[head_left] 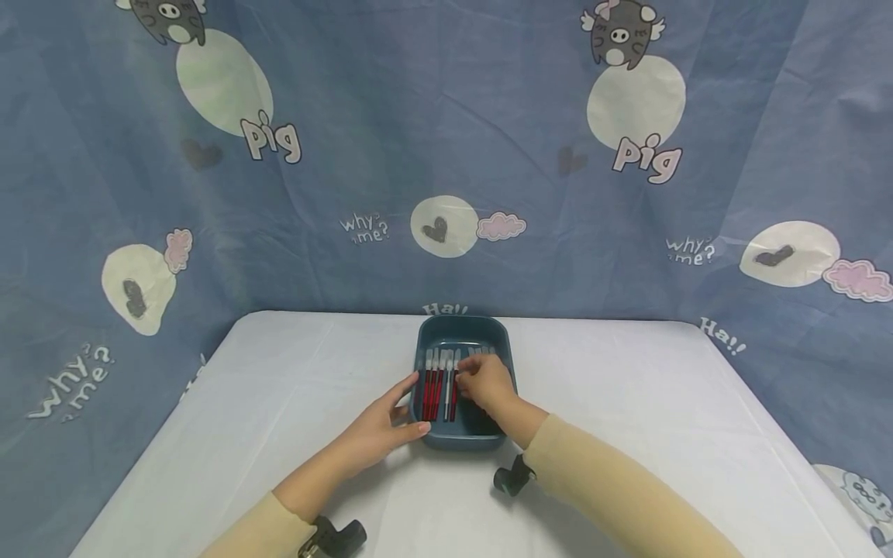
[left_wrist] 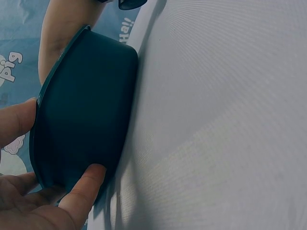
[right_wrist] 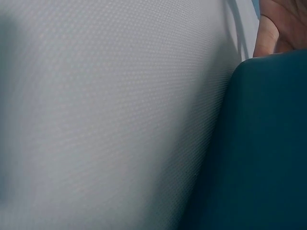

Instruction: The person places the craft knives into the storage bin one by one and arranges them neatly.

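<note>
A dark teal tray (head_left: 456,443) with rounded corners stands on the white table. Inside, several slim red pens (head_left: 432,395) with pale caps lie side by side, along with a silver one (head_left: 447,395). My left hand (head_left: 377,434) is spread at the tray's left side, thumb at the near corner; in the left wrist view its fingers (left_wrist: 86,191) touch the outer wall and rim. My right hand (head_left: 488,381) reaches over the right rim, thumb and index finger curled together at the rightmost red pen (head_left: 453,403) of the row. More pale tips (head_left: 481,351) show behind this hand.
The white table (head_left: 335,364) extends around the tray. A blue printed cloth (head_left: 391,155) hangs behind it. Black wrist-camera mounts (head_left: 512,475) sit at both wrists, close above the table.
</note>
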Available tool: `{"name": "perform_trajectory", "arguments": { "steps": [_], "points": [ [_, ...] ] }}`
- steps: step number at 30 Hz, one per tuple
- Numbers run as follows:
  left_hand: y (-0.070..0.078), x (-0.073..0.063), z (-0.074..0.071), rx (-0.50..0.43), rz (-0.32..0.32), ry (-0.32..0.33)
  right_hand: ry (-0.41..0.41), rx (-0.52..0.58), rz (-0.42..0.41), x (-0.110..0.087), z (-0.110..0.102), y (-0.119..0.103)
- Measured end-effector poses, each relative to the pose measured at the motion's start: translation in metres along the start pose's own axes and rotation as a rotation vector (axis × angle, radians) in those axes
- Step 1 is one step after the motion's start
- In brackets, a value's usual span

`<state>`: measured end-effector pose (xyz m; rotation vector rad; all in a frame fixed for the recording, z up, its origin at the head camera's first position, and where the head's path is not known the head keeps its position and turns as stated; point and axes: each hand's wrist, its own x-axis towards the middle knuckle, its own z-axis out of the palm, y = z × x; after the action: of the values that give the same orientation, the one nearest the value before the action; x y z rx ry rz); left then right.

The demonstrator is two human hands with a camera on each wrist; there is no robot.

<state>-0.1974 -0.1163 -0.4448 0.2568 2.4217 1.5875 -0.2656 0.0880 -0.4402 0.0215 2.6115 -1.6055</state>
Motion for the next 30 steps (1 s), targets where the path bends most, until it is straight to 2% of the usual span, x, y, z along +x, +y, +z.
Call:
{"name": "perform_trajectory", "arguments": {
  "steps": [6, 14, 26, 30],
  "points": [
    [-0.002, 0.001, 0.001, 0.009, -0.003, 0.001, 0.028, -0.046, -0.02, -0.001, -0.002, -0.001],
    [-0.003, 0.002, 0.0, 0.005, -0.003, -0.005, 0.042, -0.196, -0.097, -0.005, -0.008, -0.006],
    [0.0, 0.0, 0.001, 0.016, 0.01, -0.012, 0.041, -0.276, -0.156, -0.013, -0.008, -0.009],
    [0.001, -0.001, 0.001, 0.012, 0.009, -0.012, 0.033, -0.298, -0.149, -0.015, -0.008, -0.01]
  ]
}}
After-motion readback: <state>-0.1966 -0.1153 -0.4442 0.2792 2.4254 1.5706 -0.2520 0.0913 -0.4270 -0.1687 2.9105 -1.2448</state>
